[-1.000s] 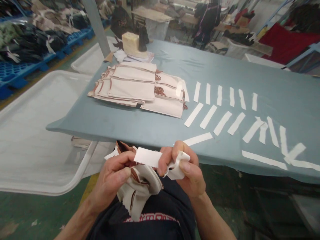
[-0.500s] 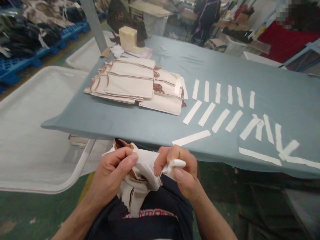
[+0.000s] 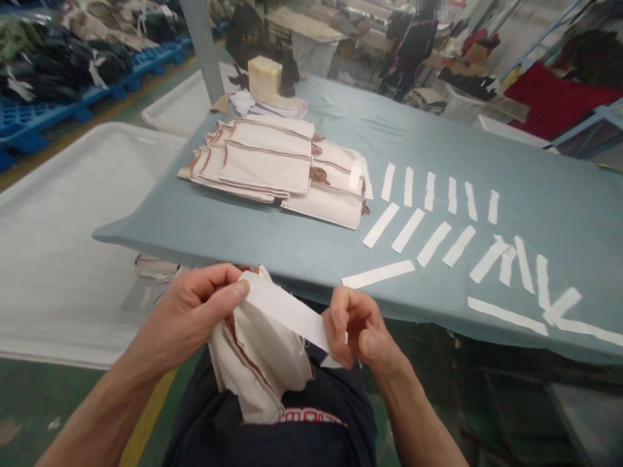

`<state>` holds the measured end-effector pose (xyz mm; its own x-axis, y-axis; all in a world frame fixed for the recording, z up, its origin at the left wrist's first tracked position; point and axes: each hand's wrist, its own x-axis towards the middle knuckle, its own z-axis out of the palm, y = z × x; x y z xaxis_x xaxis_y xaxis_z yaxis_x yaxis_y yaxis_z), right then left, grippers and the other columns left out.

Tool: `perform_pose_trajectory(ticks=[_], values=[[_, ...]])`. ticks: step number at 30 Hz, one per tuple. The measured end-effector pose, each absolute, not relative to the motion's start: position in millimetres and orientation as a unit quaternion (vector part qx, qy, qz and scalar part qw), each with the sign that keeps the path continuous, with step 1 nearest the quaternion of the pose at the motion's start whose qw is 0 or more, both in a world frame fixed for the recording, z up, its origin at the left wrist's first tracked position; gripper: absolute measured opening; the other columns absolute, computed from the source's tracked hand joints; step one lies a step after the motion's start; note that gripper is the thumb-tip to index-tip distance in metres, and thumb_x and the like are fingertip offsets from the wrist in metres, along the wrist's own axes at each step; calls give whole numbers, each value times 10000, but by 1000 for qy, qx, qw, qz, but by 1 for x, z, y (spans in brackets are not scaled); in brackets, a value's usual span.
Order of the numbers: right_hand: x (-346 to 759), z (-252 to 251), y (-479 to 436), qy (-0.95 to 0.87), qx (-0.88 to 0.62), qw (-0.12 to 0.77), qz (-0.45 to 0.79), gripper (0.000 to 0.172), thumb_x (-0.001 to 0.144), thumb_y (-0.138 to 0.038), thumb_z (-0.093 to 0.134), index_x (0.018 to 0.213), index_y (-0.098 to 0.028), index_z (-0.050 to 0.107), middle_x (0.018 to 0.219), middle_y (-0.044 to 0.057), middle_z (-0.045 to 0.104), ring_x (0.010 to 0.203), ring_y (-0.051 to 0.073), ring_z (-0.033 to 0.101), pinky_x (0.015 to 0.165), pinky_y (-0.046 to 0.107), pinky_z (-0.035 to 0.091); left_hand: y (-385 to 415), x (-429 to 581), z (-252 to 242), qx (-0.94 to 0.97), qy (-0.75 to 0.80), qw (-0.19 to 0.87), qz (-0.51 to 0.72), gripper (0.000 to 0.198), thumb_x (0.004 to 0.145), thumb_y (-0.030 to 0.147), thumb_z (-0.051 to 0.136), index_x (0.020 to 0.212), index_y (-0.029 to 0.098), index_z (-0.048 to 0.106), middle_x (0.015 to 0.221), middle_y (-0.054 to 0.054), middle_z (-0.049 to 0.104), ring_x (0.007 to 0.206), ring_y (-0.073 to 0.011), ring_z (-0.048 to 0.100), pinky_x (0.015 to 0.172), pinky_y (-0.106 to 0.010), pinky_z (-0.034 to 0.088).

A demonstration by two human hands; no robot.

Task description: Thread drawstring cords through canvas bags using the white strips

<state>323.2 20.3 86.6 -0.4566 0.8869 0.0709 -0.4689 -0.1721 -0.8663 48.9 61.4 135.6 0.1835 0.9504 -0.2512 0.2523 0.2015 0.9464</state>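
Observation:
My left hand (image 3: 209, 305) pinches one end of a white strip (image 3: 287, 314) against a cream cloth piece (image 3: 257, 363) with brown edging. The strip runs slantwise down to my right hand (image 3: 355, 327), whose curled fingers are closed on its other end; a short tail shows below them. Folds of the cream piece hang over my lap in front of the dark apron. Loose threads stick out along its edge beside the strip. The fingers under the cloth on the left are hidden.
On the blue-grey table (image 3: 233, 233) lies a stack of cream cloth pieces (image 3: 267, 159) with brown trim. Rows of white strips (image 3: 433, 243) spread to its right. A yellowish block (image 3: 265, 78) stands at the back. White bins (image 3: 63, 240) are at the left; a person (image 3: 413, 45) is beyond the table.
The strip, bunched and curled at my right fingers before, is now drawn out flat between both hands. My left hand has shifted left, and the cloth hangs lower. The view has moved slightly.

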Motion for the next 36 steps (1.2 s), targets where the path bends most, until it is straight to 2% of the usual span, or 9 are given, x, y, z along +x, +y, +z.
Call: perform_pose_trajectory(ticks=[3, 7, 13, 17, 20, 23, 30, 33, 36], values=[[343, 77, 15, -514, -339, 324, 719, 583, 939, -758, 869, 891, -223, 643, 659, -13, 683, 519, 114, 523, 528, 235, 407, 62, 44, 147, 606, 542, 500, 297, 401, 851, 568, 788, 636, 235, 732, 542, 10, 633, 477, -161, 531, 414, -215, 399], [360, 82, 11, -633, -529, 219, 521, 324, 1013, -478, 821, 832, -221, 742, 776, 32, 766, 711, 184, 639, 678, 299, 460, 60, 47, 157, 677, 514, 454, 268, 414, 922, 546, 697, 646, 246, 768, 568, -8, 670, 535, -188, 602, 431, -211, 414], [328, 116, 19, -662, -534, 401, 340, 74, 1059, -327, 789, 1023, -263, 798, 975, 43, 840, 926, 240, 764, 927, 387, 596, 57, 49, 161, 741, 481, 422, 204, 436, 992, 526, 625, 720, 239, 809, 593, 1, 704, 531, -174, 603, 486, -229, 408], [293, 116, 36, -679, -419, 455, 397, 271, 1048, -366, 824, 1273, -224, 774, 1274, 100, 865, 1189, 257, 798, 1083, 397, 617, 47, 46, 165, 779, 465, 374, 192, 416, 1085, 452, 571, 834, 226, 815, 625, 36, 697, 547, -144, 594, 536, -233, 390], [277, 106, 46, -672, -351, 457, 465, 244, 1069, -443, 808, 1080, -204, 766, 1043, 47, 839, 964, 197, 771, 945, 332, 603, 39, 47, 171, 778, 485, 351, 192, 423, 1107, 435, 541, 845, 222, 796, 632, 47, 689, 565, -139, 593, 565, -247, 394], [271, 103, 49, -646, -349, 441, 516, 373, 1047, -522, 840, 905, -207, 700, 848, -14, 731, 756, 143, 636, 759, 283, 520, 36, 48, 173, 775, 501, 333, 195, 414, 1102, 427, 530, 824, 224, 760, 646, 43, 701, 601, -149, 609, 593, -254, 412], [262, 117, 42, -579, -355, 460, 571, 461, 1035, -606, 845, 881, -208, 670, 760, -42, 641, 658, 112, 517, 628, 256, 420, 42, 45, 163, 795, 474, 310, 215, 481, 1108, 440, 528, 698, 235, 672, 585, 29, 644, 546, -159, 575, 563, -280, 403], [258, 122, 36, -542, -390, 468, 579, 466, 1001, -587, 881, 860, -211, 647, 695, -67, 576, 599, 95, 448, 574, 246, 366, 37, 40, 162, 752, 505, 347, 244, 530, 1168, 533, 456, 1004, 240, 866, 711, -5, 758, 848, -254, 780, 757, -298, 553], [256, 123, 28, -478, -404, 482, 613, 504, 991, -641, 865, 864, -223, 612, 666, -85, 509, 565, 84, 382, 544, 237, 337, 29, 31, 156, 674, 552, 409, 273, 608, 1180, 613, 421, 1472, 227, 788, 1033, -36, 874, 1103, -304, 810, 850, -311, 607]])
